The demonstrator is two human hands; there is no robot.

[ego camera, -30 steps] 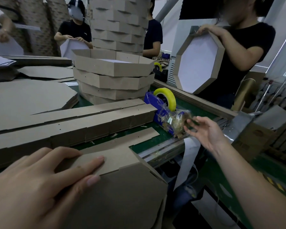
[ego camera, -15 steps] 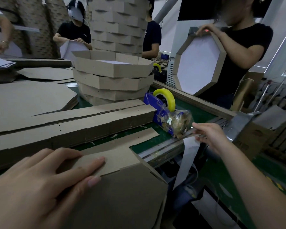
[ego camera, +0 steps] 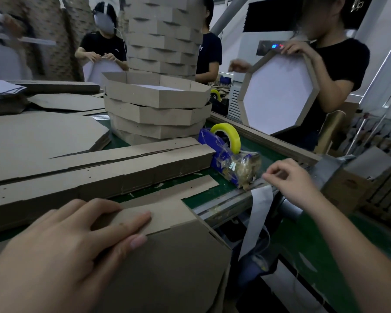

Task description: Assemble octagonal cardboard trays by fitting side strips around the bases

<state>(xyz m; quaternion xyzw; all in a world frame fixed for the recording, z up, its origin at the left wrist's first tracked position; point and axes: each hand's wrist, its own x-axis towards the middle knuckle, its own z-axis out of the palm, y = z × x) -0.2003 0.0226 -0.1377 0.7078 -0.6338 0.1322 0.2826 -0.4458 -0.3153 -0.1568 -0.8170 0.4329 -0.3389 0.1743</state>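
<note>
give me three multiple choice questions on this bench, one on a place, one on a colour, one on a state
1. Where is the tape dispenser? A inside a tray; B at the right end of the flat strip stack; C on the floor.
2. What colour is the tape roll? A red; B yellow; C white.
3. What is the left hand doing? A lying flat on a cardboard strip; B gripping scissors; C hanging in the air.

B: it stands just past the strips' right end.
B: the roll is plainly yellow.
A: straight fingers press the cardboard.
</note>
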